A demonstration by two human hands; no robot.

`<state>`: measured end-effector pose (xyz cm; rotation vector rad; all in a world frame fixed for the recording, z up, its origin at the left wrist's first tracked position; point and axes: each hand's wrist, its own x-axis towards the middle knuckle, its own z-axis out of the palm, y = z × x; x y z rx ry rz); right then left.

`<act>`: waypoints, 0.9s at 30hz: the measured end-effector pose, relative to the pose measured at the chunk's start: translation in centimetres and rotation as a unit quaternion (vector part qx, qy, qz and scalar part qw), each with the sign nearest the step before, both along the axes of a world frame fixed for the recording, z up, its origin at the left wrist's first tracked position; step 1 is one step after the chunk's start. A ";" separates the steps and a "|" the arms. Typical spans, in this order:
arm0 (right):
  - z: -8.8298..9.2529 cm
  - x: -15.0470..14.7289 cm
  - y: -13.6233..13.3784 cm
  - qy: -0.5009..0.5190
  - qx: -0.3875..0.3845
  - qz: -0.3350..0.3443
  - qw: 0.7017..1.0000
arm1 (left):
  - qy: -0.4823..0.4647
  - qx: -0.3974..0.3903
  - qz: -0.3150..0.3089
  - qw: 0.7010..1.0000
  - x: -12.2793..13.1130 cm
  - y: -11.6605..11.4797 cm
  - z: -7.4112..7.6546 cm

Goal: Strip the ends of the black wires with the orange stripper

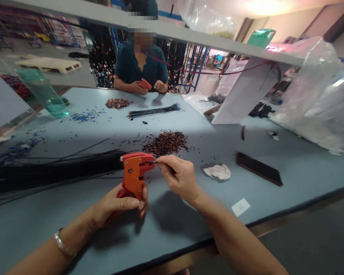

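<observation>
Left hand point(123, 202): you had your left hand wrapped round the handles of the orange tool point(134, 173), fingers curled tight on them.
Right hand point(179, 177): your right hand pinched a wire end point(155, 162) between thumb and forefinger, the other fingers folded in.
Orange tool: it stood between your hands, long axis roughly upright, handles down in your left palm, its nose pointing right at your right fingertips.
Wire end: it ran about level from your pinch into the tool's nose.
Black wire bundle point(54, 172): it lay left of the tool, stretching away leftward.
Cut bits point(166, 142): a dark pile sat just beyond your right hand.
White scrap point(218, 172): it lay right of your right hand.
</observation>
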<state>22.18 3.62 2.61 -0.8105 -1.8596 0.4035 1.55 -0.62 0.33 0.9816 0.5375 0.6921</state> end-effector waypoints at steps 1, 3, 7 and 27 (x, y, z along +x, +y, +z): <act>0.0 0.0 0.0 0.003 0.015 -0.006 1.000 | 0.000 0.000 -0.001 1.000 0.0 0.0 0.0; -0.1 -0.1 0.0 0.006 0.038 -0.015 0.999 | 0.000 0.002 -0.003 1.000 0.0 -0.1 0.0; -0.1 -0.1 0.0 -0.016 0.069 -0.029 0.997 | -0.002 0.003 -0.006 1.000 -0.1 -0.1 0.0; 0.5 0.0 -0.3 -0.106 0.156 -0.103 0.977 | -0.008 -0.015 -0.029 0.999 -0.3 -0.1 -0.2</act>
